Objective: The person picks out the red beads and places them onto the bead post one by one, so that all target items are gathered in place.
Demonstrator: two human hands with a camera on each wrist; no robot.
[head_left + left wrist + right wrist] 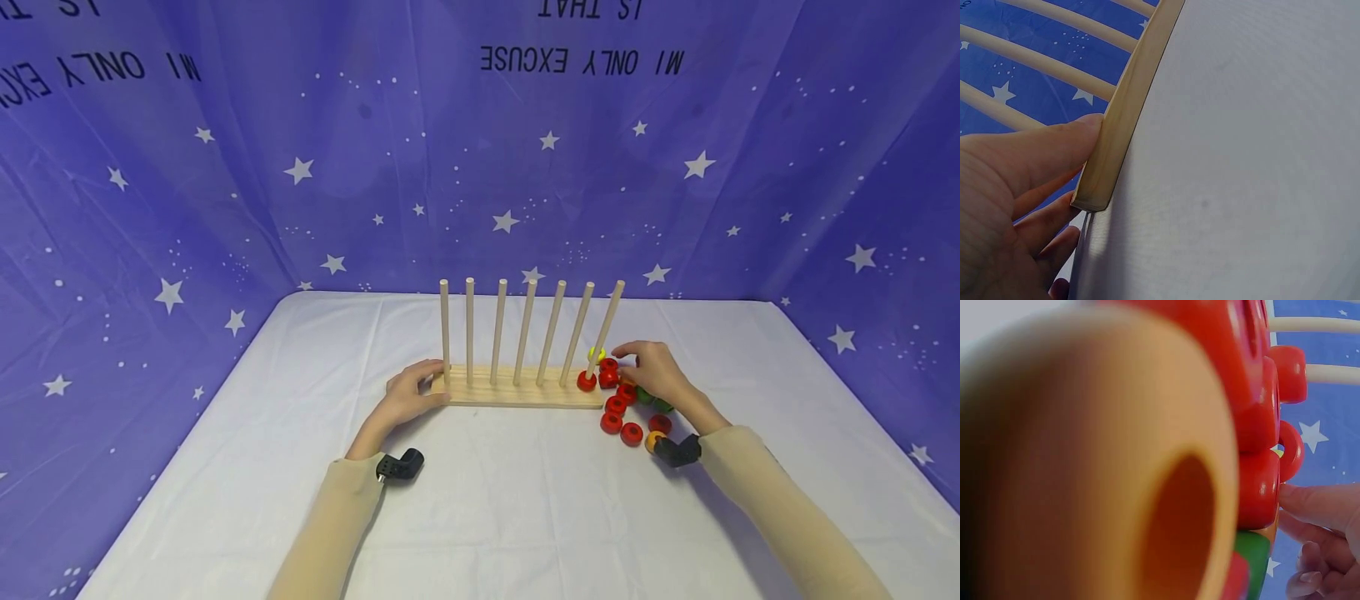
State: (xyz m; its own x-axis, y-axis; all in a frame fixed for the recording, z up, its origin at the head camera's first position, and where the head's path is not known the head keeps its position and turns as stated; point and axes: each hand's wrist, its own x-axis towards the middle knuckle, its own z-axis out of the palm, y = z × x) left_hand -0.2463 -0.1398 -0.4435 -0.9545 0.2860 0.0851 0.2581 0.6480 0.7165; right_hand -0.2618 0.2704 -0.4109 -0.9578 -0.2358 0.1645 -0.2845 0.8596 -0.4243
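- Fingers of my left hand (pixel 405 398) gripped the left end of the wooden base (pixel 502 396) in the head view, thumb at the near side.
- Seven pegs (pixel 527 321) stood along that base, and a red bead (pixel 587 382) sat low around the rightmost one.
- Just past the base's right end, my right hand (pixel 655 371) hung over the loose beads, thumb and forefinger apart.
- Loose red beads (pixel 632 434), green beads (pixel 663 406) and an orange bead (pixel 652 442) lay on the white cloth (pixel 487 500); a yellow bead (pixel 602 355) showed behind the rightmost peg.
- From the left wrist, my thumb pressed the base's long edge near its end, with the other fingers behind.
- From the right wrist, the orange bead loomed blurred in front, red ones crowded beyond; my fingertips were beside a red one, though I could not tell whether they touched it.
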